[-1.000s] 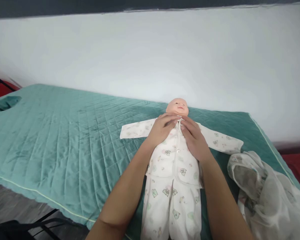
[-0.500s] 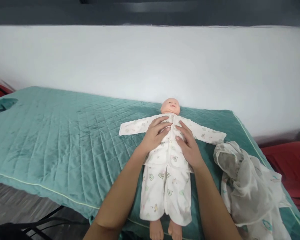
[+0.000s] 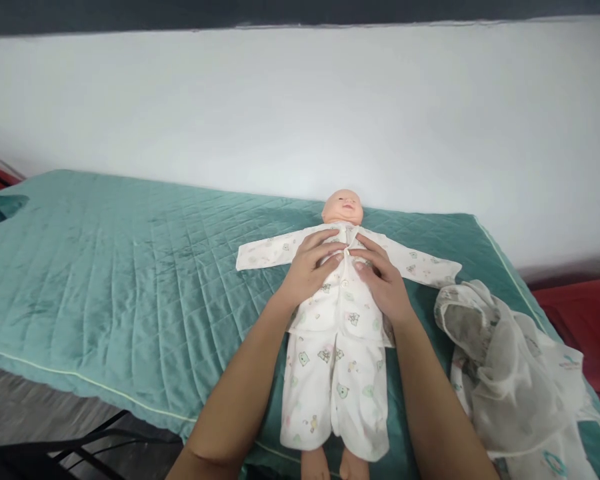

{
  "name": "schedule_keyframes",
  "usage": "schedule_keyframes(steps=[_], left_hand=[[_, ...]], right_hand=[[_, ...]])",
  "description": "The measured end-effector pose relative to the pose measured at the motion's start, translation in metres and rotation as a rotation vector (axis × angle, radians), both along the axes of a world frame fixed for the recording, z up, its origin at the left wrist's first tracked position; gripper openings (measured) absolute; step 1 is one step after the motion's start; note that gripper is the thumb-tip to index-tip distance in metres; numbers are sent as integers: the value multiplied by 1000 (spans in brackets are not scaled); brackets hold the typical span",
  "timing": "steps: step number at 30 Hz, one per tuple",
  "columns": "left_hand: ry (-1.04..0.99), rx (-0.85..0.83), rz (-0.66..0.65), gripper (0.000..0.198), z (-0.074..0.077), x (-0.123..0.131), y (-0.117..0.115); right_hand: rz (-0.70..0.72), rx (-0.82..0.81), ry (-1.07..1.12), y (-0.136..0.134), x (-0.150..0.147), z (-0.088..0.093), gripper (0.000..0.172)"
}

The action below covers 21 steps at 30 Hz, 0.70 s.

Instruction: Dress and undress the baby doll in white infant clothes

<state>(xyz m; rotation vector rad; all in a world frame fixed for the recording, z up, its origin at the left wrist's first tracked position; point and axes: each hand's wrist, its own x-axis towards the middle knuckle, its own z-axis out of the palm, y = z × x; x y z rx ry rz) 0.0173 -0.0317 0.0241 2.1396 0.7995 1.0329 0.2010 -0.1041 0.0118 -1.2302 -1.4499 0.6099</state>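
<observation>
A baby doll (image 3: 343,205) lies on its back on a green quilted bed cover, head toward the wall. It wears a white printed baby shirt (image 3: 353,320) and matching baby trousers (image 3: 360,400); its bare feet stick out below. My left hand (image 3: 313,267) lies on the shirt's chest, thumb and index finger closed on the cloth beside the front opening. Opposite it, my right hand (image 3: 384,277) holds the other edge, fingers bent. The fingertips nearly meet at the opening, partly hiding the cloth there. Below them a shirt button (image 3: 345,284) shows.
The quilted cover (image 3: 130,280) spreads far to the left and has a hole at its end. A crumpled heap of white cloth and mesh (image 3: 515,380) lies at the right. A red chair (image 3: 585,320) stands beyond. The white wall (image 3: 280,113) runs behind.
My right hand's fingers have shifted up and inward to the shirt's opening, meeting my left fingertips. My left hand stays nearly in place. The view has tilted down slightly.
</observation>
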Motion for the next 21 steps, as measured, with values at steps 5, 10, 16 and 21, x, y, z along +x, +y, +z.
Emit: schedule_keyframes(steps=[5, 10, 16, 21], left_hand=[[-13, 5, 2, 27, 1, 0, 0], [-20, 19, 0, 27, -2, 0, 2], [14, 52, 0, 30, -2, 0, 2], [39, 65, -12, 32, 0, -2, 1]], right_hand=[[39, -55, 70, 16, 7, 5, 21], [-20, -66, 93, 27, 4, 8, 20], [-90, -46, 101, 28, -1, 9, 17], [-121, -57, 87, 27, 1, 9, 20]])
